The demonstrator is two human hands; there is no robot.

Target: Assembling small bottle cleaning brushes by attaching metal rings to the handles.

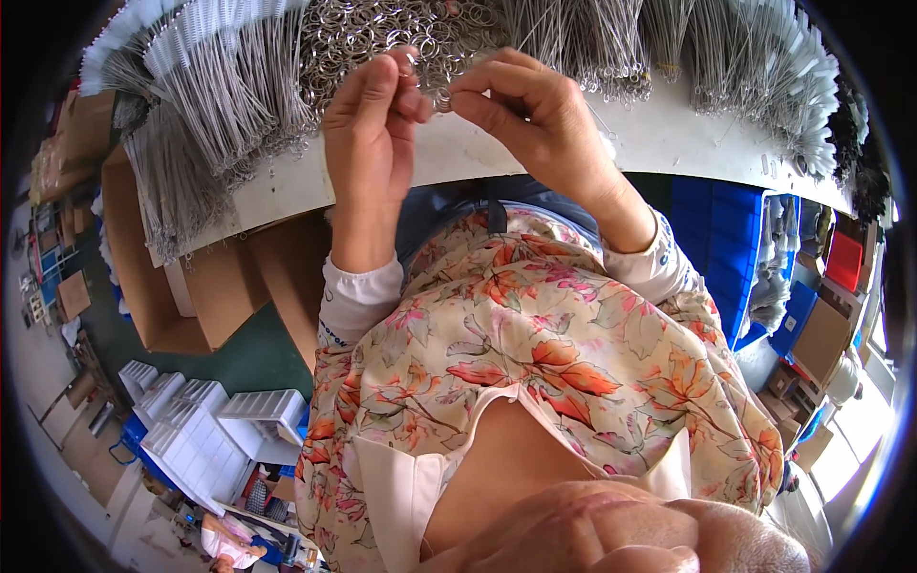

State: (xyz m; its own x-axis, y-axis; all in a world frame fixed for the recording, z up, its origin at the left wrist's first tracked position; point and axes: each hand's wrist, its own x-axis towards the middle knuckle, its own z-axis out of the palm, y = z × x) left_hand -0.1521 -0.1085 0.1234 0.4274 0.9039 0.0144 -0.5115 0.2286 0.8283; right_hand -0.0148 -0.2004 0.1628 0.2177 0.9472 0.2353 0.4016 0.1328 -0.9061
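Note:
My left hand (375,100) is raised over the near edge of the white table, its thumb and fingers closed. A small shiny bit shows at its fingertips, too small to name. Beside it, my right hand (540,110) pinches a small metal ring (442,103) between thumb and forefinger, close to the left fingers. The two hands are a short gap apart. Just beyond them lies a heap of loose metal rings (334,38). Bundles of thin wire brushes with pale bristles, one at the left (229,81) and one at the right (735,76), flank the heap.
The white table (659,143) runs across in front of me. Cardboard boxes (220,296) stand below its left side, blue bins (712,239) below its right. White plastic crates (205,430) sit on the green floor at left. Another person (227,542) is farther off at lower left.

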